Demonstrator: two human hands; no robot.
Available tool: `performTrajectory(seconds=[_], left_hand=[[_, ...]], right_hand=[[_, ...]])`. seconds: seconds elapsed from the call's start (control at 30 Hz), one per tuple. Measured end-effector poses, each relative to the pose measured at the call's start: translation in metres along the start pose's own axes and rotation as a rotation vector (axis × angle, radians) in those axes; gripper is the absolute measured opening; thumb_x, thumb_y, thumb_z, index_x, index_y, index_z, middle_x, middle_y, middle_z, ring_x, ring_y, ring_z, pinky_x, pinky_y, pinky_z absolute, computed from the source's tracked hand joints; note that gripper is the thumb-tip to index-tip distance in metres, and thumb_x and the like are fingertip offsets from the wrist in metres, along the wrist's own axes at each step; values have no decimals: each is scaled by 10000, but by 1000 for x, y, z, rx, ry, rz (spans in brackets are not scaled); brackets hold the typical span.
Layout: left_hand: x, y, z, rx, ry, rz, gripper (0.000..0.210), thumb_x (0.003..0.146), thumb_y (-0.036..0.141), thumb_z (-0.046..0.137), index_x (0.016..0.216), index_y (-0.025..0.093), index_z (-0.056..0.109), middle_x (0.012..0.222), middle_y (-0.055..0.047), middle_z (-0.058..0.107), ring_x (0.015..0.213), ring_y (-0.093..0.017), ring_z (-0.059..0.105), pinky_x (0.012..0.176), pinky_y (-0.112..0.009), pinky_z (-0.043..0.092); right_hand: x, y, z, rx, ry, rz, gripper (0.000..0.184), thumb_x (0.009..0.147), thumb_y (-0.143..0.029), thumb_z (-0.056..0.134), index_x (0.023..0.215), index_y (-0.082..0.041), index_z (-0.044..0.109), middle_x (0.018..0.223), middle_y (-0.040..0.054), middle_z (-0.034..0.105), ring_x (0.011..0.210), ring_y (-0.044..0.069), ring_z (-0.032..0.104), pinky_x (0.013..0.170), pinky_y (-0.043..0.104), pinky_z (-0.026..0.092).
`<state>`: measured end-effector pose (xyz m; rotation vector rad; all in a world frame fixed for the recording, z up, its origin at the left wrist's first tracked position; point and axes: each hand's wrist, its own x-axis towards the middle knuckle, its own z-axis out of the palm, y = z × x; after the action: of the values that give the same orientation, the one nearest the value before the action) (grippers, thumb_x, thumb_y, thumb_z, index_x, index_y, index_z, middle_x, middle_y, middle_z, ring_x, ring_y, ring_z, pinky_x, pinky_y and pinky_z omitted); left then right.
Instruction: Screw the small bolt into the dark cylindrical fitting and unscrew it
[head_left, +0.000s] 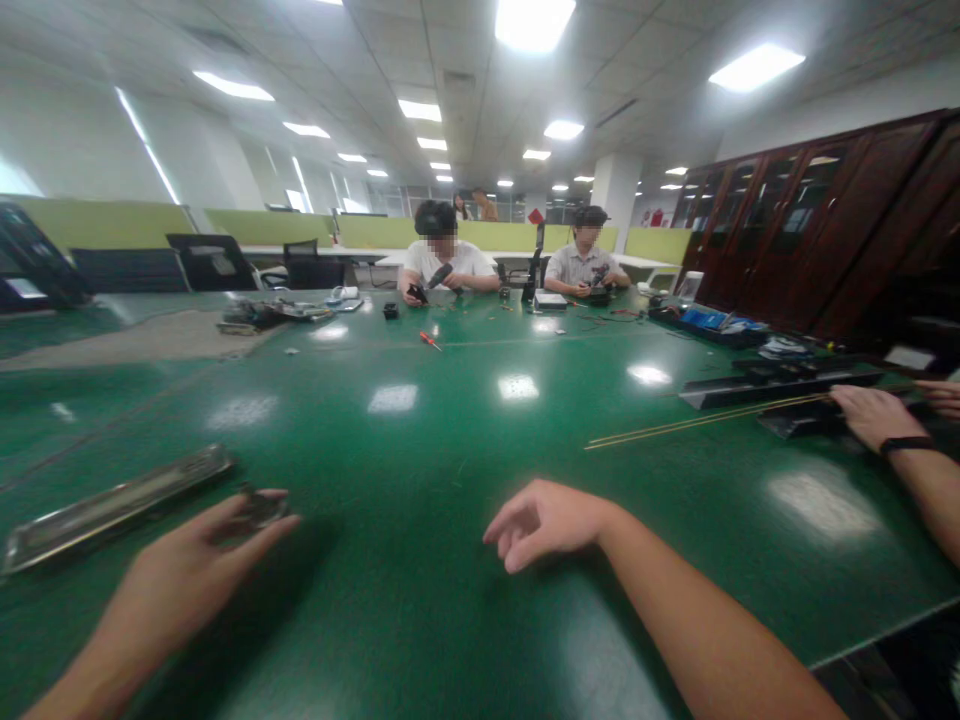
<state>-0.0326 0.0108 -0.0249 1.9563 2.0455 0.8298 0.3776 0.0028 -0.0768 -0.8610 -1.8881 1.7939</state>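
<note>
My left hand (pixel 196 550) is closed, with a small dark metal part (pixel 259 508) between thumb and fingers; blur and the fingers hide its exact kind. Just beyond that hand, a long narrow metal piece (pixel 124 505) with a raised rim lies slanted on the green tabletop (pixel 405 600). Over the middle of the table hovers my right hand (pixel 547 525). Its fingers are loosely curled, the thumb stands apart from them, and nothing shows in the grasp.
At the right, another person's hands (pixel 874 415) hold thin yellow rods (pixel 697 424) by black metal channels (pixel 780 385). Two people sit across the table. A red screwdriver (pixel 430 341), a pile of metal parts (pixel 274 312) and a blue-filled tray (pixel 709 322) lie farther off.
</note>
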Motion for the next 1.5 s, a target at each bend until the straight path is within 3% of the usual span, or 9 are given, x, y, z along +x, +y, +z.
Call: performTrajectory(seconds=[0.07,0.17,0.3,0.4,0.53,0.73,0.87,1.07,1.5], left_hand=[[-14,38,25,-145,-187,91,711,708,775,633,1131,207,697,1098,-48,736,979,-257,689,923,-376,545],[-34,96,59,-195,-382,373,455,840,609,606,1029,212,724,1057,-54,722,947,-225,670,870,-330,541],[-53,136,89,-182,-493,591,214,909,372,594,1040,262,722,1051,-30,686,950,-180,641,871,-292,516],[-62,134,98,-161,-527,682,244,906,280,592,1121,311,703,1095,-19,662,986,-169,629,891,-286,506],[-66,121,100,-185,-488,683,393,873,238,617,1260,307,617,1047,-22,656,948,-168,628,872,-298,510],[-65,116,97,-270,-416,647,226,833,218,669,1054,260,656,955,-2,649,870,-152,611,786,-271,490],[-64,117,97,-321,-364,700,204,841,236,688,1041,268,668,953,8,666,878,-141,613,786,-262,484],[-64,118,101,-390,-434,721,241,862,204,683,1088,290,671,1010,31,698,918,-112,644,819,-230,488],[-66,121,104,-411,-416,713,230,843,181,702,1056,268,698,994,17,702,909,-119,652,819,-235,505]], right_hand=[[-1,-1,-1,5,14,-15,555,626,-383,907,1108,-155,749,923,64,763,838,179,714,766,280,527],[-3,-2,-5,-12,178,-94,481,676,-433,871,1033,-131,760,827,57,750,712,165,690,688,279,523],[-5,-4,-16,-52,462,-259,486,852,-588,661,881,-110,742,698,46,699,561,130,608,588,260,481],[-6,-4,-19,-70,501,-286,541,888,-629,580,792,-114,716,664,46,676,537,122,571,566,250,455],[-8,-6,-10,-113,461,-270,469,847,-566,669,724,-115,706,633,41,658,535,124,553,535,236,425],[-13,-18,9,-390,350,-225,289,835,-412,711,832,-125,747,695,28,665,613,134,561,573,230,422],[-13,-21,13,-482,285,-217,311,791,-411,755,909,-124,770,736,34,667,643,145,578,584,232,430],[-9,-19,20,-580,189,-239,303,763,-396,792,909,-130,772,710,5,622,640,134,557,575,221,407],[-5,-14,26,-604,200,-274,136,795,-267,734,829,-140,766,676,-9,605,615,120,537,580,223,383]])
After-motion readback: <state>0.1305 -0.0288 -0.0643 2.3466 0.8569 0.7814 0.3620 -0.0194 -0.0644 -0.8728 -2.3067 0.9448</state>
